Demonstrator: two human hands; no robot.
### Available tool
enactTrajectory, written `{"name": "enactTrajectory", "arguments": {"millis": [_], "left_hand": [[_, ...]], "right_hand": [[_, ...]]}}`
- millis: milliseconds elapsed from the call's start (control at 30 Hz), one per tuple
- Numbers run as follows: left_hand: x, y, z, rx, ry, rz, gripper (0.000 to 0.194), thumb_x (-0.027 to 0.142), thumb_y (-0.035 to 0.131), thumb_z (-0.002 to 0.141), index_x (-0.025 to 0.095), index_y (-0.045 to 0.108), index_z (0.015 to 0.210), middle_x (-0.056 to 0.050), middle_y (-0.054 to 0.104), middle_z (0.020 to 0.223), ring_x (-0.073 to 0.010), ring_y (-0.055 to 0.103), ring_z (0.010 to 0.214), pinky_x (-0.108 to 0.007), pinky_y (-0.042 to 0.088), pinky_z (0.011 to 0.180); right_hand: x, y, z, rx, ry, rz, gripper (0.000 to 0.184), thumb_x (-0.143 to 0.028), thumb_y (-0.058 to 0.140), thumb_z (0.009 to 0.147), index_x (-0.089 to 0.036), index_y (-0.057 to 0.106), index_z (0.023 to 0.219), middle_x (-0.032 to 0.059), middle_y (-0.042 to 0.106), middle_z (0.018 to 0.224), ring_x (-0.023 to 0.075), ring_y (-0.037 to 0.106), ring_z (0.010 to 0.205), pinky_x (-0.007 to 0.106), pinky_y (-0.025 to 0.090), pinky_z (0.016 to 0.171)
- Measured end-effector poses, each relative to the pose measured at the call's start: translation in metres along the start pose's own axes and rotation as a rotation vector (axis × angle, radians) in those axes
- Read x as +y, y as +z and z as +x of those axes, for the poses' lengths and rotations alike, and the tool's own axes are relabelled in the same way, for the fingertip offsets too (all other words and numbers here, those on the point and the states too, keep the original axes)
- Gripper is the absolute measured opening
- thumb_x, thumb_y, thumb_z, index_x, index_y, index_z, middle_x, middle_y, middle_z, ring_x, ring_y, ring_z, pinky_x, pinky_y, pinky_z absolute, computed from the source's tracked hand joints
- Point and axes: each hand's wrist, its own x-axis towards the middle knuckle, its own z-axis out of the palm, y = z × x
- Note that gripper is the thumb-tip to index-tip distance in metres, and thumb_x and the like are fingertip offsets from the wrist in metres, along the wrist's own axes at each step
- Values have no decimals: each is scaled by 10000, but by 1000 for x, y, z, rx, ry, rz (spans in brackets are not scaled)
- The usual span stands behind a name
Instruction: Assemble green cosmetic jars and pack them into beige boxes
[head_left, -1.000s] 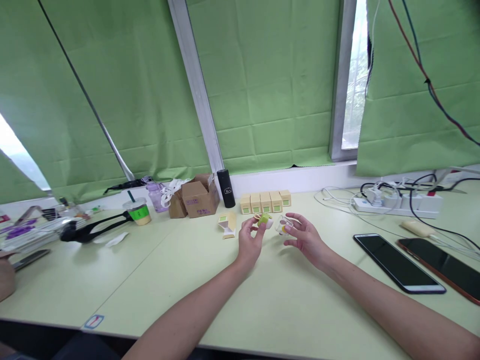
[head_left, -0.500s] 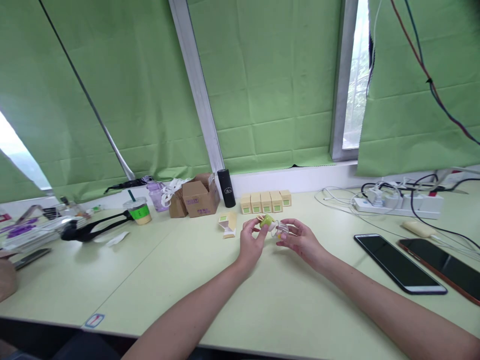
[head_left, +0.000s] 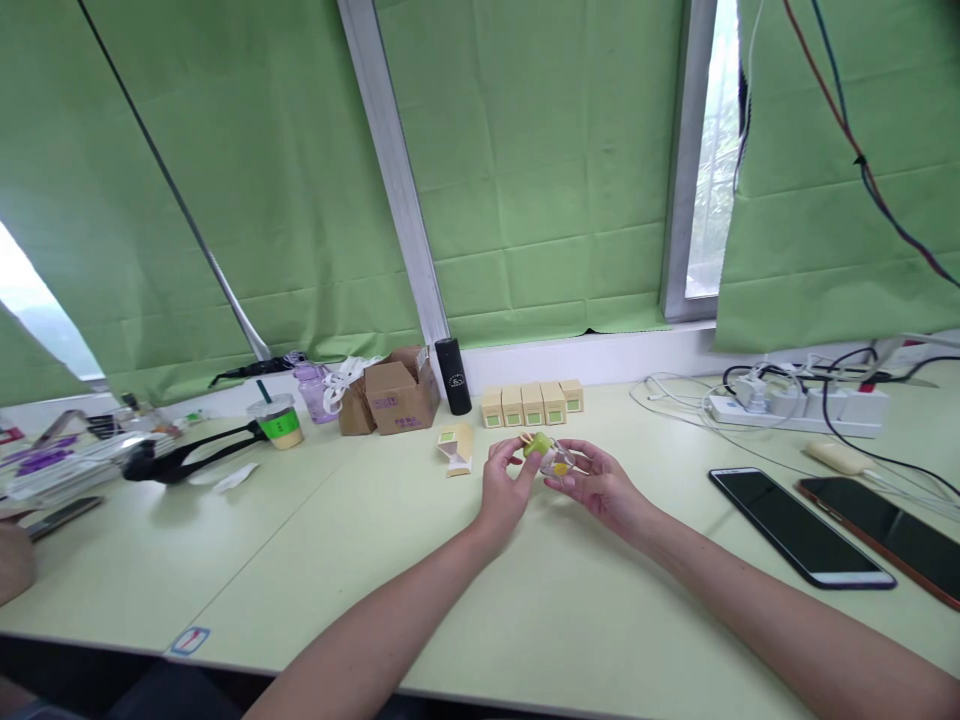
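Over the middle of the table, my left hand [head_left: 507, 485] pinches a small light-green piece [head_left: 535, 445] with tan sticks poking from its top. Against the green piece's right side is a small clear container [head_left: 556, 459] with a yellow spot. My right hand [head_left: 600, 483] has its fingers closed around that container. The two pieces touch; whether they are joined I cannot tell. An opened small carton [head_left: 456, 450] lies just beyond my left hand. Several small tan boxes [head_left: 523, 405] with green labels stand in a row behind both hands.
A black cylinder [head_left: 453, 377] and a brown cardboard box [head_left: 401, 393] stand by the wall. Leftward are a drink cup [head_left: 277, 421] and a black strap. Two phones [head_left: 799, 527] and a power strip [head_left: 799, 412] with cables lie right. A person's hand [head_left: 13, 560] shows far left.
My right hand has moved slightly left, bringing the clear container up against the green piece. The gap seen between them earlier has closed. My left hand has barely moved.
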Motion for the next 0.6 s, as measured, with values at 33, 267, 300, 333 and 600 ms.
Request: {"name": "enactTrajectory", "arguments": {"millis": [33,267,300,333,600], "left_hand": [[0,0,0,-2,3,-1,371,467,717,900,199,742,1156,-125,687,1220,-265,621,1166,-384,505,935],[1,-1,0,24,15,-21,377,469,709,907,197,740,1165,-132,681,1219,-261,627,1155,-386,510,941],[0,-1,0,24,14,-23,377,471,711,905,197,742,1163,-132,684,1218,-263,628,1158,-386,511,941],[0,0,0,20,11,-26,378,472,714,903,197,744,1162,-132,685,1220,-266,628,1164,-388,511,942],[2,0,-1,5,-2,-47,390,473,728,890,200,746,1168,-135,676,1243,-273,627,1182,-398,513,951]], "right_hand": [[1,0,0,-4,0,-4,552,-137,936,526,-228,713,1023,59,746,1086,269,717,1065,542,492,1113],[3,-2,0,-13,6,-16,515,-221,944,597,-217,707,1054,85,741,1155,286,719,1104,539,508,1106],[4,-2,0,-17,9,-15,514,-227,948,600,-217,703,1052,84,741,1155,283,720,1103,532,511,1105],[4,-2,0,-23,13,-17,512,-234,951,605,-217,697,1049,82,741,1153,279,721,1101,526,513,1104],[6,2,-2,-25,35,-56,510,-299,975,626,-214,671,1026,60,746,1075,229,720,1031,477,531,1085]]}}
